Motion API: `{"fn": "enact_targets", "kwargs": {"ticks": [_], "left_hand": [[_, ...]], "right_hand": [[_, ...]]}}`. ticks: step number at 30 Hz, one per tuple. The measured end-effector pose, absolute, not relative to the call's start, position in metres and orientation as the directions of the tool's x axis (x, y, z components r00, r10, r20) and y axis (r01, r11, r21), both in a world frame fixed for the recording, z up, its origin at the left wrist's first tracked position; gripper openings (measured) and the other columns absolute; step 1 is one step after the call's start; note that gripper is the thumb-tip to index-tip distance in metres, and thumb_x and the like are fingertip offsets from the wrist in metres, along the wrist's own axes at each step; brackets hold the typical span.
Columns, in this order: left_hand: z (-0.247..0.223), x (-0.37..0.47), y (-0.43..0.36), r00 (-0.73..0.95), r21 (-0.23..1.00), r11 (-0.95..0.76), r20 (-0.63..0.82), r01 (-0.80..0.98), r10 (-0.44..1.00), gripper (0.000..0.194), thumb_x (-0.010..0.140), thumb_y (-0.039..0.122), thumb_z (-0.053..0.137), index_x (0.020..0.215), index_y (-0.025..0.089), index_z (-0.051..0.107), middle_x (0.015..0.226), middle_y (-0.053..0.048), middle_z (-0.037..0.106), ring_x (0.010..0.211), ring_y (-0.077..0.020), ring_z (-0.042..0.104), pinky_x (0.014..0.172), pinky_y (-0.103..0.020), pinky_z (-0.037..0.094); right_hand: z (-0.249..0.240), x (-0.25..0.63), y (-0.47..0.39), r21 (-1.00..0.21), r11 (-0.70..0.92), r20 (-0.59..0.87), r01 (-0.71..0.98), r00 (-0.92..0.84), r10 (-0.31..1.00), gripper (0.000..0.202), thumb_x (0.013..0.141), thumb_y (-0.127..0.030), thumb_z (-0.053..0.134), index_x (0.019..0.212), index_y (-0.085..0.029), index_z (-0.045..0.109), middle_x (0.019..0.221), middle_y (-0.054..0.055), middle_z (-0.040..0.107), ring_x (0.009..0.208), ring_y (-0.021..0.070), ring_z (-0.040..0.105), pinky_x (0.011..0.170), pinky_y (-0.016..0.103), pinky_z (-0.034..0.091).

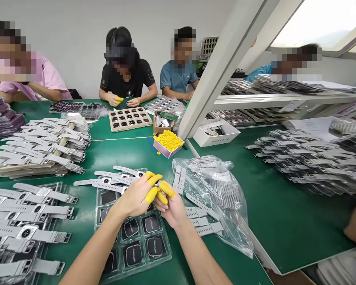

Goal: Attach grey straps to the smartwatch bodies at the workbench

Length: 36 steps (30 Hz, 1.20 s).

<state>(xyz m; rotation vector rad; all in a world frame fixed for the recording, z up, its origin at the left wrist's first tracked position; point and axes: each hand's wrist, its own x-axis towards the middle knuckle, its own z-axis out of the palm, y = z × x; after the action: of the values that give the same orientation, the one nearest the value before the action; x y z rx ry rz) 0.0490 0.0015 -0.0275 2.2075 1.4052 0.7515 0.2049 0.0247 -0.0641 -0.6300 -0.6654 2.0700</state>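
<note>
Green counter [130,152] carries all. Stacks of finished grey-strap watches [41,148] at left, more at near left: much already assembled. Clear plastic tray of black square watch bodies [136,241] under hands, several bodies remaining. Clear plastic bag of loose grey straps [219,194] at right, many left. Left hand [135,198] and right hand [172,208], yellow finger cots, pressed together, pinching small watch piece [158,184] above tray.

A small box of yellow finger cots [168,143] is set mid-table, a white tray [216,133] beside it; a tan tray of dark watch bodies [129,118] is placed farther back.
</note>
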Motion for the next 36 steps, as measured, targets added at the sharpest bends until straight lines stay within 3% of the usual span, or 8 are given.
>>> {"fn": "enact_targets", "kwargs": {"ticks": [7,14,17,21,25,29,33,36], "left_hand": [[-0.01,0.051,-0.002,0.344,0.339,-0.344,0.062,0.875,0.937,0.028,0.097,0.021,0.046,0.116,0.016,0.065,0.113,-0.014,0.064,0.106,-0.0303,0.063,0.093,-0.046,0.057],[-0.016,0.041,-0.001,0.372,0.586,-0.359,0.103,0.727,0.922,0.035,0.105,0.024,0.039,0.135,0.018,0.057,0.127,-0.012,0.066,0.114,-0.0243,0.065,0.101,-0.041,0.055],[-0.019,0.032,0.0,0.331,0.573,-0.319,0.086,0.755,0.94,0.05,0.098,0.015,0.046,0.148,0.017,0.048,0.136,-0.015,0.065,0.122,-0.0265,0.065,0.104,-0.041,0.054],[-0.01,0.005,-0.002,0.233,0.485,-0.204,0.0,0.85,0.972,0.056,0.091,0.005,0.046,0.145,0.018,0.053,0.132,-0.012,0.07,0.116,-0.0268,0.069,0.098,-0.039,0.056],[0.003,-0.029,-0.01,0.104,0.334,-0.074,-0.071,0.94,0.992,0.037,0.092,0.006,0.049,0.117,0.021,0.071,0.116,-0.008,0.076,0.104,-0.0254,0.071,0.093,-0.036,0.056],[0.005,-0.052,-0.031,-0.014,0.142,0.035,-0.144,0.989,0.99,0.033,0.088,0.002,0.049,0.099,0.019,0.075,0.106,-0.01,0.076,0.102,-0.0266,0.07,0.091,-0.036,0.053],[-0.001,-0.065,-0.057,-0.16,0.158,0.191,-0.191,0.969,0.968,0.036,0.09,0.002,0.048,0.111,0.021,0.07,0.105,-0.007,0.077,0.095,-0.024,0.071,0.084,-0.032,0.051],[-0.009,-0.075,-0.067,-0.187,0.15,0.222,-0.218,0.963,0.958,0.034,0.09,0.002,0.047,0.105,0.022,0.07,0.104,-0.005,0.078,0.097,-0.0226,0.07,0.087,-0.031,0.05]], "right_hand": [[-0.068,0.206,0.025,-0.702,-0.546,-0.245,-0.457,-0.566,0.788,0.043,0.076,-0.047,0.085,0.073,-0.021,0.051,0.049,-0.011,0.04,0.037,0.0033,0.02,0.035,0.016,0.019],[-0.069,0.204,0.022,-0.757,-0.47,-0.194,-0.454,-0.531,0.825,0.04,0.082,-0.051,0.08,0.075,-0.022,0.053,0.049,-0.01,0.041,0.039,0.0058,0.024,0.038,0.019,0.023],[-0.071,0.207,0.025,-0.881,-0.314,-0.125,-0.353,-0.466,0.876,0.041,0.087,-0.06,0.073,0.084,-0.023,0.058,0.052,-0.009,0.045,0.043,0.0095,0.031,0.043,0.022,0.03],[-0.076,0.214,0.031,-0.994,0.071,0.021,0.08,-0.505,0.863,0.034,0.096,-0.056,0.061,0.092,-0.023,0.064,0.067,-0.002,0.06,0.059,0.0153,0.048,0.058,0.027,0.04],[-0.086,0.218,0.031,-0.841,0.367,0.088,0.397,-0.569,0.817,0.028,0.102,-0.042,0.048,0.089,-0.024,0.065,0.087,0.004,0.07,0.08,0.0224,0.061,0.073,0.033,0.045],[-0.099,0.207,0.022,-0.623,0.541,0.112,0.564,-0.621,0.776,0.028,0.099,-0.03,0.045,0.078,-0.023,0.063,0.087,0.009,0.07,0.078,0.0243,0.064,0.067,0.033,0.043],[-0.098,0.174,0.005,-0.497,0.628,0.102,0.598,-0.679,0.727,0.028,0.104,-0.026,0.044,0.108,-0.019,0.071,0.096,0.012,0.075,0.084,0.0267,0.068,0.068,0.033,0.043],[-0.091,0.152,-0.004,-0.441,0.659,0.048,0.609,-0.718,0.695,0.03,0.107,-0.028,0.045,0.122,-0.017,0.069,0.102,0.015,0.075,0.089,0.0286,0.07,0.067,0.034,0.043]]}}
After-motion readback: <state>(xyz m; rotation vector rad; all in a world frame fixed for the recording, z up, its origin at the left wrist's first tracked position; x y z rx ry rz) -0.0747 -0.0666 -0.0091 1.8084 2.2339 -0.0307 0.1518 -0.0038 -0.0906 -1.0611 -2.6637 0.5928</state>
